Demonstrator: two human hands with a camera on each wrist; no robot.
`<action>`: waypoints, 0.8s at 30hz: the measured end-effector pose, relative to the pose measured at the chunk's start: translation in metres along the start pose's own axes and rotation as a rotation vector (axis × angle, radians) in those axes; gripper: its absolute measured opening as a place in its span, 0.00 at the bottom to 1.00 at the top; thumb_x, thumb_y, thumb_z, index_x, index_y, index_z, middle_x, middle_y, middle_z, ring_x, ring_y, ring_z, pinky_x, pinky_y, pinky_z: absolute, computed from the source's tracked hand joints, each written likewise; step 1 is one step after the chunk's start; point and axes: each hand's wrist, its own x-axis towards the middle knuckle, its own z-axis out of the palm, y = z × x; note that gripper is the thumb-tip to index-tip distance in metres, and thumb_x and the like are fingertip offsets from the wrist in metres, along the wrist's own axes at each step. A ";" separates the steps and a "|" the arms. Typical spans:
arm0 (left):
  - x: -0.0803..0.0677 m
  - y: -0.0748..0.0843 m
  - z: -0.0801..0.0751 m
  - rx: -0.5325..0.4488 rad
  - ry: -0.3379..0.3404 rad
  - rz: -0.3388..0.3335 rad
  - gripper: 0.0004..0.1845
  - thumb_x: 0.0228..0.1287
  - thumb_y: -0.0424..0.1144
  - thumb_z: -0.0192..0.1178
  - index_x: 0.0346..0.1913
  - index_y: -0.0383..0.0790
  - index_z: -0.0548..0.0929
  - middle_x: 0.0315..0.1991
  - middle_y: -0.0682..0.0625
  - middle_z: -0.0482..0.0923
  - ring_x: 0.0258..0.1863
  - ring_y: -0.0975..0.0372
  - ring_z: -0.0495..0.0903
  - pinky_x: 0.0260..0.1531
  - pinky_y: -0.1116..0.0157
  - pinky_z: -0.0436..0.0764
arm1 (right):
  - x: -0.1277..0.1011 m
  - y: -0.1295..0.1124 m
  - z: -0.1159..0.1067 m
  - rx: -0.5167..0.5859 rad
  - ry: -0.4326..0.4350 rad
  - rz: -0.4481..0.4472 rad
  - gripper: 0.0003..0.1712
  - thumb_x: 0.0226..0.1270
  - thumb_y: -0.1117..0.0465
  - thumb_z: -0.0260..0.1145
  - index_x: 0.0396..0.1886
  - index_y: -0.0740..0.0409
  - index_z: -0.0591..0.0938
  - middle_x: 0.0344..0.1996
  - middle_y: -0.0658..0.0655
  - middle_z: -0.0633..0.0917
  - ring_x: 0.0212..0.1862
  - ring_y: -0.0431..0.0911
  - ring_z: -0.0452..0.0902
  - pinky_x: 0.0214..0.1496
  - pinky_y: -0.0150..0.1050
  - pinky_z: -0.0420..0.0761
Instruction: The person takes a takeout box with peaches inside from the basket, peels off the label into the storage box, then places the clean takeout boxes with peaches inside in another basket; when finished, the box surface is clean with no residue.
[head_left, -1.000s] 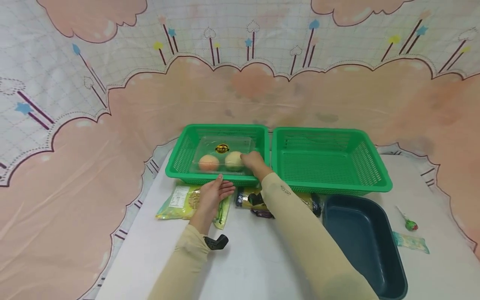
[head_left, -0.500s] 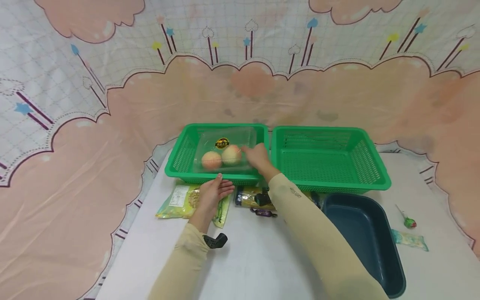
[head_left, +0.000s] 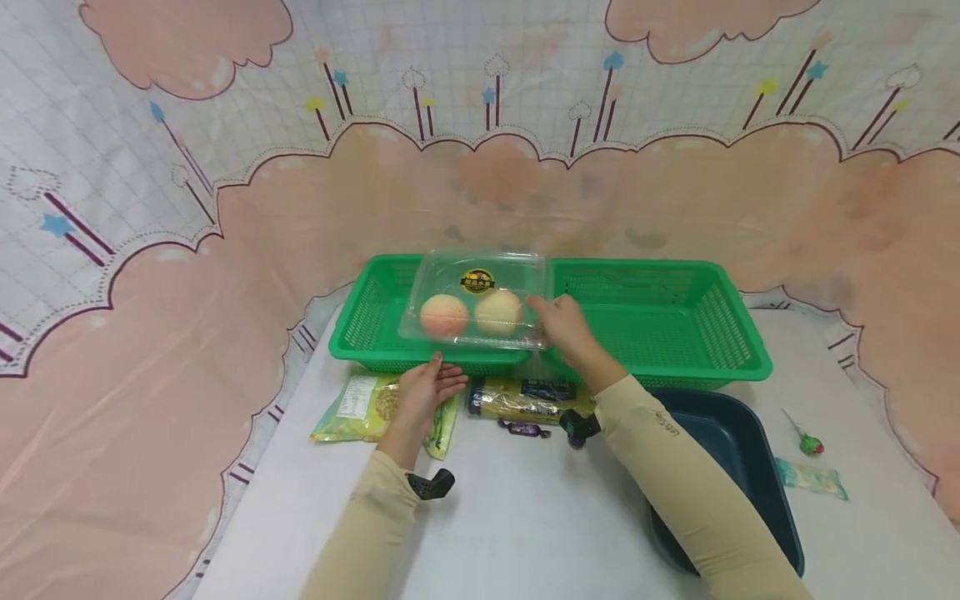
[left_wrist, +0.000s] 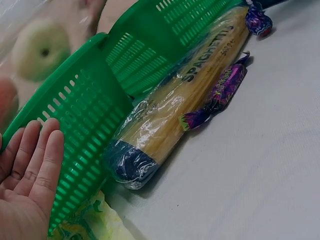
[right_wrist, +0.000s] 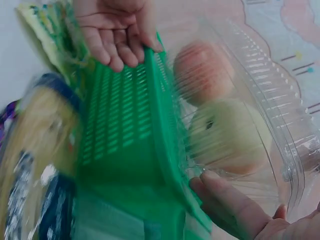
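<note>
A clear plastic box with a black and gold label holds two peaches, a pinkish one and a paler one. My right hand grips its right end, thumb and fingers at the edge. The box is raised and slightly tilted over the left green basket, its right end reaching over the neighbouring basket's edge. At the left basket's front rim rests my left hand. Its thumb touches the rim and its fingers lie straight along the outer wall, holding nothing.
The right green basket adjoins the left one. In front lie a yellow snack bag, a spaghetti pack and a purple wrapped candy. A dark blue tub, a lollipop and a pale green packet are at right.
My right hand has lifted the peach box out of the left basket and shifted it rightward. The peaches have rolled slightly inside. My left hand has stayed at the rim.
</note>
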 end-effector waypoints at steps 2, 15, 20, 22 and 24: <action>0.001 0.001 -0.002 0.001 -0.002 0.001 0.25 0.86 0.45 0.48 0.57 0.19 0.78 0.44 0.37 0.86 0.36 0.61 0.90 0.46 0.64 0.90 | -0.007 0.002 -0.007 -0.001 -0.006 0.008 0.23 0.82 0.48 0.56 0.30 0.58 0.67 0.47 0.67 0.81 0.41 0.54 0.91 0.56 0.49 0.87; 0.003 -0.002 -0.004 0.017 -0.030 0.002 0.23 0.86 0.43 0.47 0.59 0.22 0.78 0.35 0.49 0.87 0.34 0.64 0.89 0.44 0.65 0.90 | -0.059 0.031 -0.046 -0.021 0.066 0.068 0.17 0.84 0.48 0.53 0.43 0.59 0.66 0.54 0.64 0.77 0.37 0.39 0.77 0.37 0.36 0.76; 0.004 -0.001 -0.004 0.063 0.022 -0.010 0.25 0.85 0.47 0.50 0.60 0.23 0.80 0.35 0.52 0.87 0.33 0.68 0.87 0.39 0.70 0.88 | -0.080 0.038 -0.053 -0.069 0.060 0.036 0.18 0.84 0.49 0.52 0.41 0.60 0.66 0.50 0.65 0.78 0.26 0.42 0.62 0.32 0.38 0.71; 0.005 -0.001 -0.004 0.093 0.045 -0.021 0.25 0.84 0.48 0.52 0.58 0.24 0.81 0.36 0.53 0.85 0.33 0.68 0.85 0.36 0.73 0.86 | -0.088 0.041 -0.055 -0.085 0.053 0.033 0.19 0.85 0.49 0.52 0.42 0.60 0.66 0.56 0.71 0.79 0.21 0.40 0.59 0.29 0.38 0.71; 0.006 -0.002 -0.004 0.112 0.053 -0.029 0.25 0.83 0.49 0.53 0.56 0.25 0.82 0.37 0.52 0.83 0.34 0.68 0.83 0.35 0.74 0.85 | -0.095 0.045 -0.057 -0.097 0.059 0.040 0.19 0.85 0.49 0.52 0.43 0.61 0.66 0.56 0.71 0.81 0.19 0.39 0.57 0.26 0.39 0.70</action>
